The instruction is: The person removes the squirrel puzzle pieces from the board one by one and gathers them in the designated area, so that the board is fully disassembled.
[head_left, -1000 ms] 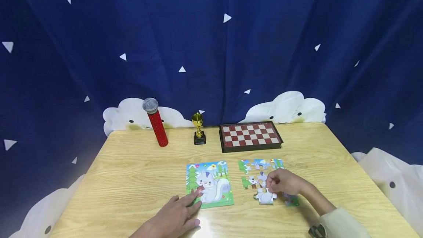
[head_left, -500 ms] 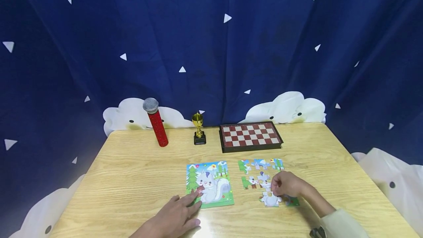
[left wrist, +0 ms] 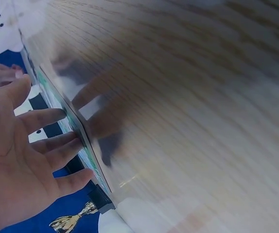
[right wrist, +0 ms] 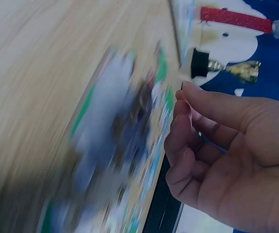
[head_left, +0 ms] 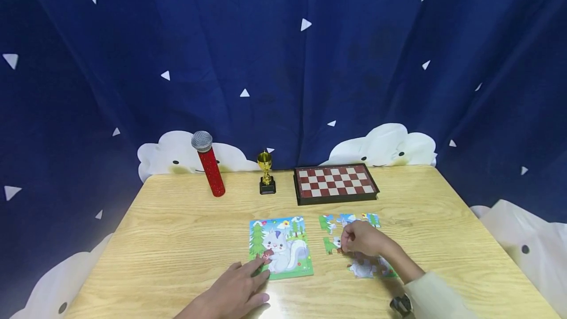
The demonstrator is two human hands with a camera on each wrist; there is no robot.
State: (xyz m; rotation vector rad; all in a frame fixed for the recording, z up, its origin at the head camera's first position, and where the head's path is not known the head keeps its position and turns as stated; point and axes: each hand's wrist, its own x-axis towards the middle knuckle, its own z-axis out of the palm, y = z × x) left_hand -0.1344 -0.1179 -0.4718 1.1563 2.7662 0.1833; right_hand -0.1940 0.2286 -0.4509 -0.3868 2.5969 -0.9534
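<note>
Puzzle (head_left: 354,245) assembly is mid-way, right of the picture card (head_left: 281,247) your flat, relaxed left hand (head_left: 235,292) steadies; your right hand (head_left: 361,240) pinches what looks like a piece, and seating it needs careful alignment.

A light wooden table (head_left: 177,230) fills the lower half of the frame. Along its far edge stand a red microphone (head_left: 208,163) at the left, a small gold trophy (head_left: 266,173) in the middle, and a chessboard (head_left: 335,182) right of centre. Nearer, in the lower centre, a finished squirrel puzzle (head_left: 281,246) lies flat. To its right lie loose puzzle pieces (head_left: 350,245), partly covered by a hand.
</note>
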